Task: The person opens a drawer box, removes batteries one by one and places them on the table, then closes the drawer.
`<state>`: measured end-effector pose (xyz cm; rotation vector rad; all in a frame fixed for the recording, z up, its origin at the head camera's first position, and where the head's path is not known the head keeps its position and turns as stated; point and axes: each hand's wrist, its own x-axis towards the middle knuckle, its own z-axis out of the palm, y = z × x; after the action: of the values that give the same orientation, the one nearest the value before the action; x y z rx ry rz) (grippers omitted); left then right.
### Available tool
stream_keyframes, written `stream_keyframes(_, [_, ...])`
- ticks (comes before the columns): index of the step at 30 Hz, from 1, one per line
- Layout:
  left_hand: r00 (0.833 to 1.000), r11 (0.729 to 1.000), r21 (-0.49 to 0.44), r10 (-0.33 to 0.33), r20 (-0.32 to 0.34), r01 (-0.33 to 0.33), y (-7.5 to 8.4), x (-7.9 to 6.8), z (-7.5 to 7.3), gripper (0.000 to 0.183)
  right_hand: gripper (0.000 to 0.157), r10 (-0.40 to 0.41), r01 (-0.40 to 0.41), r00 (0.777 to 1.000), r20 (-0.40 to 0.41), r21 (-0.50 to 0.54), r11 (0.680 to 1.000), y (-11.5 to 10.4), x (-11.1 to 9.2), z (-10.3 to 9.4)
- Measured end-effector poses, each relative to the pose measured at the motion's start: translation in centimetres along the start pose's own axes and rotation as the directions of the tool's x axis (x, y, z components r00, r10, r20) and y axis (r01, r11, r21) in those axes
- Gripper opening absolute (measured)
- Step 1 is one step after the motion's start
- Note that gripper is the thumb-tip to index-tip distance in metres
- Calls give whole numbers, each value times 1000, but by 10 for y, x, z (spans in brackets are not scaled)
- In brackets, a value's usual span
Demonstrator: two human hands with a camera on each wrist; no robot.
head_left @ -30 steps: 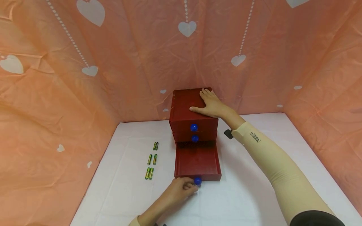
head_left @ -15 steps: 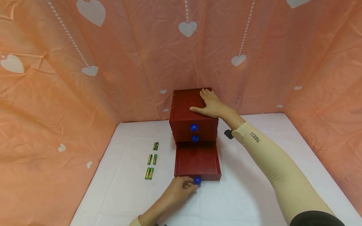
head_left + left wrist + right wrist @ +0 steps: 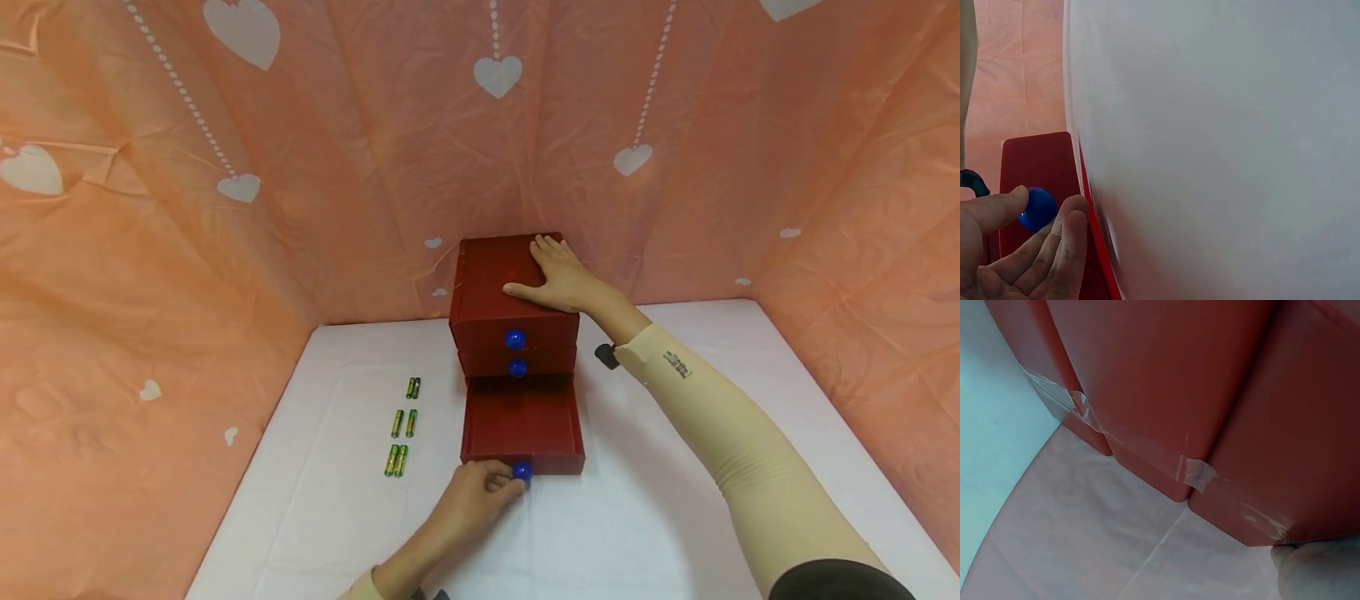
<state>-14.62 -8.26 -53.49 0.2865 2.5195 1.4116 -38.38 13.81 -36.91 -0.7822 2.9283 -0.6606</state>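
A dark red three-drawer cabinet [image 3: 495, 279] stands at the back of the table. Its bottom drawer [image 3: 521, 421] is pulled out, and the red floor of it shows. My left hand [image 3: 472, 498] pinches the blue ball knob [image 3: 522, 472] on that drawer's front. In the left wrist view the thumb lies on one side of the knob [image 3: 1038, 209], the other fingers opposite. My right hand [image 3: 558, 279] rests flat on the cabinet top, fingers spread. The right wrist view has the cabinet's side [image 3: 1166, 394] with clear tape across it and a bit of the hand at the lower right.
Several green batteries [image 3: 401, 461] lie in pairs on the white tablecloth [image 3: 322, 508] left of the drawer. The two upper drawers are closed, each with a blue knob [image 3: 515, 339]. A pink curtain [image 3: 375, 167] with white hearts surrounds the table's back and sides.
The bottom drawer has slid slightly inward, toward the cabinet, with my left hand moving along on its knob. My right hand has stayed in place on top.
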Motion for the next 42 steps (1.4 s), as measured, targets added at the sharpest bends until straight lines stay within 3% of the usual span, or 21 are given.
stream_keyframes(16, [999,999,3,-48,8,48,6,13,-7,23,110,-1,1,1000,6,-3,1000,-1,0,-2])
stream_keyframes(42, [1000,1000,29,6,-15,-5,5,39,-14,26,109,4,-4,1000,13,-4,1000,-3,-1,-3])
